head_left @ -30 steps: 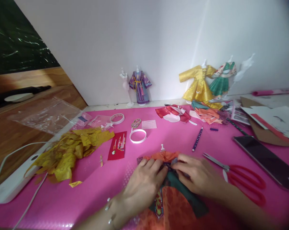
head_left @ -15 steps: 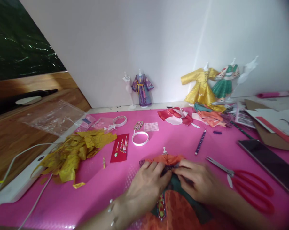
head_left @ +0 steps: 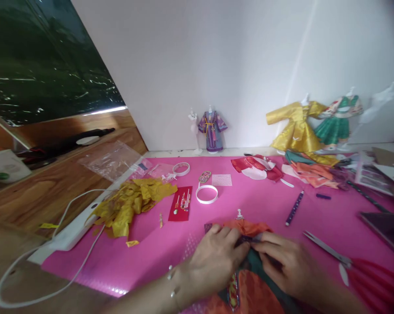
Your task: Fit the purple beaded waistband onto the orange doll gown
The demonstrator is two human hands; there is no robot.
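A doll's dress (head_left: pixel 259 292) in orange and dark green lies on the pink mat in front of me, its top towards the wall. The white neck knob of a mini mannequin (head_left: pixel 239 213) sticks out above its collar. At the waist runs a narrow dark purple band (head_left: pixel 247 238). My left hand (head_left: pixel 218 253) presses its closed fingers on the band from the left, thumb towards the middle. From the right, my right hand (head_left: pixel 287 257) pinches the band with thumb and fingertips. Below them hangs a patterned, bead-edged panel (head_left: pixel 232 290). The fingers hide much of the waist.
Red-handled scissors (head_left: pixel 345 261) and a dark phone (head_left: pixel 385 233) lie right, near a purple pen (head_left: pixel 295 208). Left are yellow fabric scraps (head_left: pixel 128 205), a red card (head_left: pixel 180 204) and a power strip (head_left: pixel 73 231). Dressed mini mannequins (head_left: pixel 212 131) line the wall.
My view has turned left, so everything appears further right and a little lower. Both hands stay at the waist of the dress, with hardly any visible shift of the fingers.
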